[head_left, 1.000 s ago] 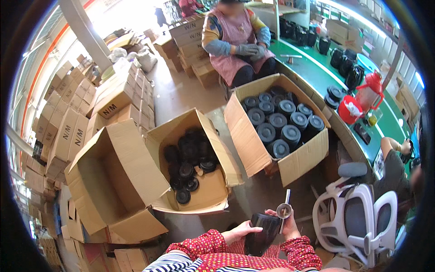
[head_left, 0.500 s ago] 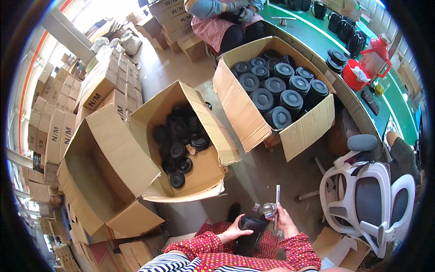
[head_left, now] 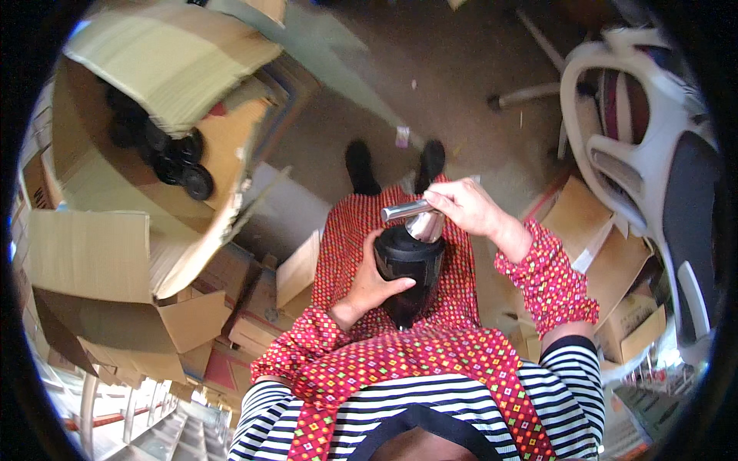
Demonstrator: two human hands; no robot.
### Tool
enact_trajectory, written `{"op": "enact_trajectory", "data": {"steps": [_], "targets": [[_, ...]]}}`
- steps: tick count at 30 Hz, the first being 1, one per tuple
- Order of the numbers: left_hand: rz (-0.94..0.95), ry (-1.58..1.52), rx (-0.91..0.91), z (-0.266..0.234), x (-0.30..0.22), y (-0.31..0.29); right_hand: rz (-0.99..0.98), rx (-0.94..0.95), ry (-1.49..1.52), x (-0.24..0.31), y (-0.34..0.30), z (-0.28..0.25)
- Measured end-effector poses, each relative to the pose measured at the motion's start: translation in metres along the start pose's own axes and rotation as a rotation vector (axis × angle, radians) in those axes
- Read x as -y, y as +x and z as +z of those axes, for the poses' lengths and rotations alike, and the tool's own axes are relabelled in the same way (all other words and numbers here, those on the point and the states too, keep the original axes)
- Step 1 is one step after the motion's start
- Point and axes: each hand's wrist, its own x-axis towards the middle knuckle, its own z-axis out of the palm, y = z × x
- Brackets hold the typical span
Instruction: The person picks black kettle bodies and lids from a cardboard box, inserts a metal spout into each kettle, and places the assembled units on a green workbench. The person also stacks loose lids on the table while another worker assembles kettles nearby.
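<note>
Against my lap, my left hand (head_left: 369, 283) is wrapped round the side of a dark, glossy, tapered container with a round black top (head_left: 411, 270). My right hand (head_left: 467, 206) grips one end of the crossbar of a silver T-handled metal tool (head_left: 425, 226). The tool's round, cup-like lower part sits at the container's top, over its far right side; whether it touches the top I cannot tell. My right fingertips are partly hidden behind the hand.
At left stands an open cardboard box (head_left: 207, 157) holding several round black pieces (head_left: 178, 165). Another open carton (head_left: 92, 253) is nearer on that side. A white-framed office chair (head_left: 588, 115) is at right, beside flattened cardboard (head_left: 607, 253). Both my feet rest on the floor.
The view has tilted down toward my lap. My right hand has brought the metal tool from beside the container to over its top. My left hand still holds the container.
</note>
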Motion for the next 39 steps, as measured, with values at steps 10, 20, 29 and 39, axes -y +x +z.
{"op": "enact_trajectory", "data": {"steps": [10,20,29,39], "targets": [[0.003,0.268,0.121,-0.015,-0.120,-0.007,-0.228,0.071,0.087,0.035,0.030,-0.024],[0.635,0.281,0.369,-0.048,-0.209,0.030,-0.399,0.075,0.082,0.050,0.021,-0.010],[0.447,-0.018,0.648,-0.037,-0.214,0.021,-0.235,-0.065,0.057,0.075,-0.006,0.009],[0.387,0.788,0.278,-0.005,-0.298,0.016,-0.283,-0.219,-0.187,0.073,0.002,0.041]]}}
